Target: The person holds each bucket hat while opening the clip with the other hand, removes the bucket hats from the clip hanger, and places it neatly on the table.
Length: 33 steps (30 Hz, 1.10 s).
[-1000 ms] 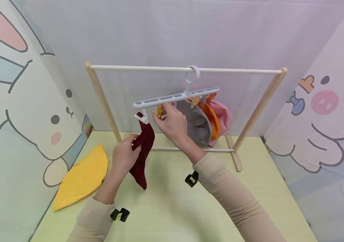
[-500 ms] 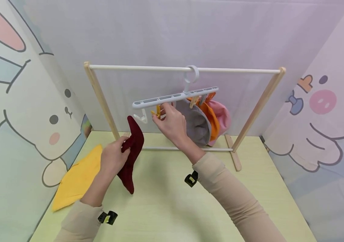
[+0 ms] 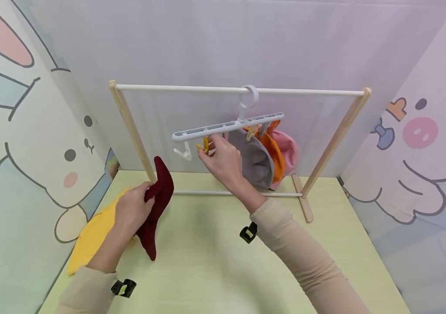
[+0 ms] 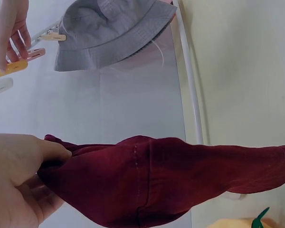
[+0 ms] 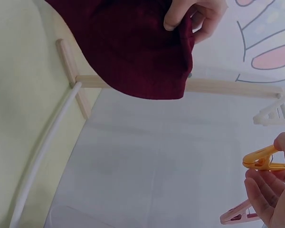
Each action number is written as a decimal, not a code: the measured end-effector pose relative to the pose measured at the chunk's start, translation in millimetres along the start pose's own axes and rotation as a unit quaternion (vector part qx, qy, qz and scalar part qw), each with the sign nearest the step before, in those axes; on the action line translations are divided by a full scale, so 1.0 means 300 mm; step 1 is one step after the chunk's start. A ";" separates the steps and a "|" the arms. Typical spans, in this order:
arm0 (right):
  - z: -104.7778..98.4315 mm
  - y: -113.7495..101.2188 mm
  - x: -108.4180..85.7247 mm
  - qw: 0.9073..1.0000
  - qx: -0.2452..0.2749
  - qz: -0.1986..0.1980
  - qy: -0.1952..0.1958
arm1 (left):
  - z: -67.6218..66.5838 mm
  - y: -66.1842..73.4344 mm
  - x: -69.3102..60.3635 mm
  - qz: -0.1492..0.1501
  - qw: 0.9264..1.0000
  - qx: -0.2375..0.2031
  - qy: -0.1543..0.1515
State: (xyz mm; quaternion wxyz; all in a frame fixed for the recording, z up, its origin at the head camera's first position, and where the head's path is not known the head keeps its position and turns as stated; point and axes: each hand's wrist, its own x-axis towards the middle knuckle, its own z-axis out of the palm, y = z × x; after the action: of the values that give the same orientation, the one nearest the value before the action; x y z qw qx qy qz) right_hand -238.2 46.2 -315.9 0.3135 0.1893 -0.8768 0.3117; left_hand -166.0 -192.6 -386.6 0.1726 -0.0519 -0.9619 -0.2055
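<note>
A dark red hat (image 3: 160, 192) hangs from my left hand (image 3: 132, 210), which pinches its edge to the left of the hanger. In the left wrist view the red hat (image 4: 152, 180) spreads out from the left hand (image 4: 19, 175). My right hand (image 3: 224, 161) is under the grey hanger (image 3: 207, 130) and holds a yellow clip (image 3: 205, 145). The right wrist view shows the yellow clip (image 5: 263, 158) between thumb and fingers of the right hand (image 5: 275, 190). A white clip (image 3: 184, 152) dangles at the hanger's left end, with nothing in it.
Grey (image 3: 252, 161), orange (image 3: 276, 152) and pink hats (image 3: 289, 150) hang at the hanger's right half. The hanger hooks over the white rod (image 3: 305, 91) of a wooden-legged rack (image 3: 334, 141). A yellow hat (image 3: 93, 231) lies on the table (image 3: 223, 270) at left.
The red hat has come away from the white clip and moved left and down with my left hand, now partly over the yellow hat. My right hand has stayed at the yellow clip.
</note>
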 end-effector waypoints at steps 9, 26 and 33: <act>0.000 0.001 0.001 1.000 0.002 -0.001 0.001 | -0.032 -0.051 -0.003 0.001 1.000 0.021 0.006; -0.004 -0.002 0.001 1.000 0.003 -0.006 0.005 | -0.057 -0.094 -0.021 0.000 0.999 0.044 -0.007; -0.004 -0.003 0.001 1.000 0.002 -0.008 0.003 | -0.052 -0.094 -0.025 -0.003 0.998 0.068 -0.012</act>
State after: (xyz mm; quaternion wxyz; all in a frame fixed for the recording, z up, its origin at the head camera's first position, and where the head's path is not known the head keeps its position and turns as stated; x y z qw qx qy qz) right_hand -237.3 46.4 -314.5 0.3178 0.1956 -0.8739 0.3114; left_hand -158.9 -225.0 -386.6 0.1639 -0.0393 -0.9758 -0.1393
